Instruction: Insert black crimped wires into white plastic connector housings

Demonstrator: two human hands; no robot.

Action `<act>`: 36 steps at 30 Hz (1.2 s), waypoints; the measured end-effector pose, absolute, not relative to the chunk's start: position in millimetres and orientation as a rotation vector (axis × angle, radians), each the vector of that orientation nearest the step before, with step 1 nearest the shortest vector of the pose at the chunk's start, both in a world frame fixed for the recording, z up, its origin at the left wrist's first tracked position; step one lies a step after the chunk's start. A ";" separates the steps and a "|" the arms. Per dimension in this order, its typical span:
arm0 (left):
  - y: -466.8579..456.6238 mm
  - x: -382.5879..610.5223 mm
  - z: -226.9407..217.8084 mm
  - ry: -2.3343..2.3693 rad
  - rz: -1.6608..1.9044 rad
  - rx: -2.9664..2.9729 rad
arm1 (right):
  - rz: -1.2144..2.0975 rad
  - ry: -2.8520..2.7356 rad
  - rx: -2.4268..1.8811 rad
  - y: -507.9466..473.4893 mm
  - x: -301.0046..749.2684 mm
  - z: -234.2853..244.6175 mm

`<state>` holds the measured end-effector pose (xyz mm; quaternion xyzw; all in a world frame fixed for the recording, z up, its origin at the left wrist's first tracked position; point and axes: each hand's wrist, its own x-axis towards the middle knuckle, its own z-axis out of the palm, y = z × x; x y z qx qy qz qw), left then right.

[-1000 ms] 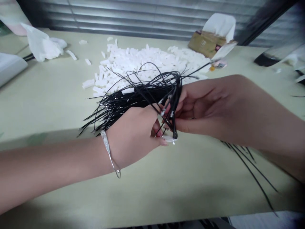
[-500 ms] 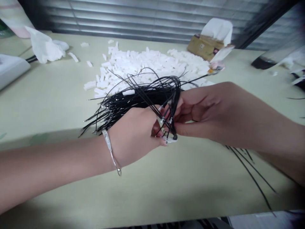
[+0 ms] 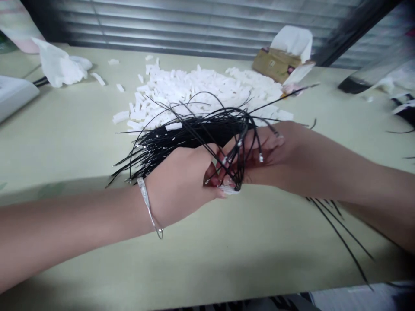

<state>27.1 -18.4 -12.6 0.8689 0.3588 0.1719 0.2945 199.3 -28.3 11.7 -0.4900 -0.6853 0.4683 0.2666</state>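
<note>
In the middle of the head view my left hand [image 3: 184, 183], a silver bracelet at its wrist, is closed on a small white plastic connector [image 3: 228, 189]. Several thin black wires [image 3: 240, 151] with shiny metal tips rise from the connector and curl over my right hand. My right hand [image 3: 275, 157] is closed too, its fingertips pinching at a black wire just above the connector, touching the left fingers. Exactly which wire it grips is hidden by the tangle. Behind both hands lies a thick bundle of black wires [image 3: 155, 149], tips pointing left.
A heap of white connectors [image 3: 197, 88] covers the back of the table [image 3: 194, 259]. Behind it on the right stands a torn tissue box [image 3: 274, 65]. Crumpled tissue [image 3: 60, 65] and a white device [image 3: 14, 95] are at the left. More black wires [image 3: 346, 242] stick out beneath my right forearm.
My right fingers have moved left and closer to the connector. The wire loops have loosened and spread to the right over that hand. My left hand has stayed nearly still.
</note>
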 end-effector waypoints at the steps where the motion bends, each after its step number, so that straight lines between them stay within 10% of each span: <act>1: -17.9 27.0 -12.3 0.988 0.434 2.295 | 1.319 -1.889 -1.279 -28.6 199.0 11.4; 36: -17.9 28.4 -18.3 0.935 0.543 2.127 | 1.220 -2.102 -1.375 -30.8 197.5 11.8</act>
